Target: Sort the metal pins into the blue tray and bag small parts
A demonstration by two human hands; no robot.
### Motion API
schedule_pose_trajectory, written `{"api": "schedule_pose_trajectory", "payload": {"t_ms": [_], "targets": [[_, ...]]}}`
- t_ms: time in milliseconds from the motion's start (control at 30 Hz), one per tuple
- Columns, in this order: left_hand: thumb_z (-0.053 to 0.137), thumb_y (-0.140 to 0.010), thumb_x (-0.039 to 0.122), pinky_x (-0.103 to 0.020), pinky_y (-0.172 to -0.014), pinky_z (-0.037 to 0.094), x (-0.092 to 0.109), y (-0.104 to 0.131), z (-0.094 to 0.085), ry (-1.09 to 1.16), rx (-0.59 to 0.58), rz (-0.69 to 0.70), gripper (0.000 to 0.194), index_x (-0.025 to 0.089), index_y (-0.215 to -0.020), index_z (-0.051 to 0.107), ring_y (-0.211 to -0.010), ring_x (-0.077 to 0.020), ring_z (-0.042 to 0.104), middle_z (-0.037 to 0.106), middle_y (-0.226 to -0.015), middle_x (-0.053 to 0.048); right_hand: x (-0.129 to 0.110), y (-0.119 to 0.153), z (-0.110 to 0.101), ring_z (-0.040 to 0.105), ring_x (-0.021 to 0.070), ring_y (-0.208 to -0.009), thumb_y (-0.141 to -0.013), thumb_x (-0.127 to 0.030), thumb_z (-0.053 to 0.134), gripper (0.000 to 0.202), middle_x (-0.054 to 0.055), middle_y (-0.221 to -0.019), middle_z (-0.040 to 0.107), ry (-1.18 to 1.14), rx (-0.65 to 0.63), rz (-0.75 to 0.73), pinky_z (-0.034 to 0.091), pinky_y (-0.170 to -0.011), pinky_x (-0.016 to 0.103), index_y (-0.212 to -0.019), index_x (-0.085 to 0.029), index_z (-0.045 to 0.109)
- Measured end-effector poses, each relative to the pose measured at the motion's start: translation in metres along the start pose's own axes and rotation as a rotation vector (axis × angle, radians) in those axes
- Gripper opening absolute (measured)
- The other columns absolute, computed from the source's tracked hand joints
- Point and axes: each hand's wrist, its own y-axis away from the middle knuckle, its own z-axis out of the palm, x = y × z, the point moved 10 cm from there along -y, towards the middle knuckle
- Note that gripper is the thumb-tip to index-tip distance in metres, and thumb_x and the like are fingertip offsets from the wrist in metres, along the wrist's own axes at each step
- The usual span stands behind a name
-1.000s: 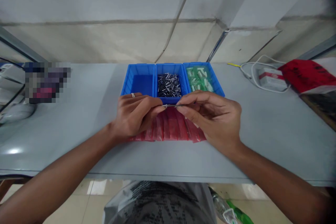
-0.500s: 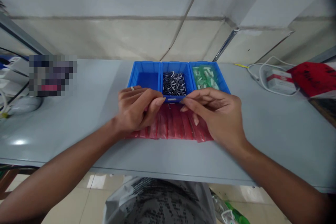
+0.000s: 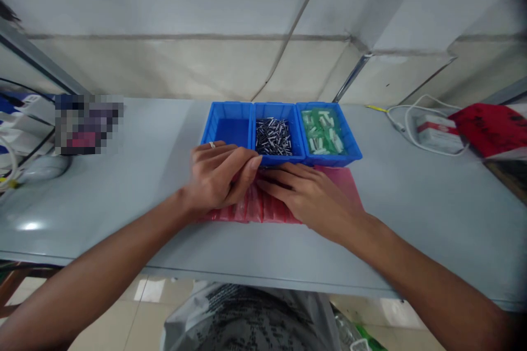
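Note:
My left hand (image 3: 222,175), with a ring on one finger, is closed in a pinch in front of the left blue bin (image 3: 206,126); what it pinches is too small to make out. Palm down, my right hand (image 3: 304,192) lies over a row of red plastic bags (image 3: 263,205), its fingertips near the left hand. Those fingertips are partly hidden, so any grip is unclear. Small metal pins (image 3: 273,136) fill the middle bin. In the right bin lies a green bag with white pieces (image 3: 323,131). The left bin shows a bare blue floor.
At the far left of the table (image 3: 164,247) are a mouse (image 3: 46,166), white adapters and cables. A red-and-white box (image 3: 438,132), a looped white cable and a red cloth-like item (image 3: 489,129) sit at the right. A wall stands behind.
My right hand has moved left and down onto the red bags, turning palm down. More of the bags' right end shows. My left hand stays pinched, and the view has shifted slightly.

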Motion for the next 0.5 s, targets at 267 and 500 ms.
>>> {"api": "schedule_pose_trajectory", "payload": {"t_ms": [267, 500], "targets": [[0.054, -0.096, 0.015, -0.027, -0.053, 0.039, 0.002, -0.001, -0.002, 0.022, 0.011, 0.024, 0.016, 0.017, -0.082, 0.061, -0.052, -0.0085, 0.055, 0.066, -0.065, 0.002, -0.006, 0.001, -0.006, 0.066, 0.0288, -0.096, -0.093, -0.004, 0.058, 0.023, 0.015, -0.104, 0.073, 0.113, 0.064, -0.059, 0.061, -0.083, 0.046, -0.111, -0.011, 0.073], [0.057, -0.097, 0.019, -0.025, -0.056, 0.042, 0.006, -0.003, 0.003, 0.013, -0.050, 0.051, 0.010, 0.017, -0.088, 0.062, -0.052, -0.0084, 0.054, 0.065, -0.065, 0.003, 0.029, 0.006, -0.052, 0.065, 0.0179, -0.095, -0.099, -0.011, 0.056, 0.034, 0.007, -0.106, 0.067, -0.450, 0.427, 0.255, 0.057, -0.086, 0.037, -0.129, -0.022, 0.067]]}}
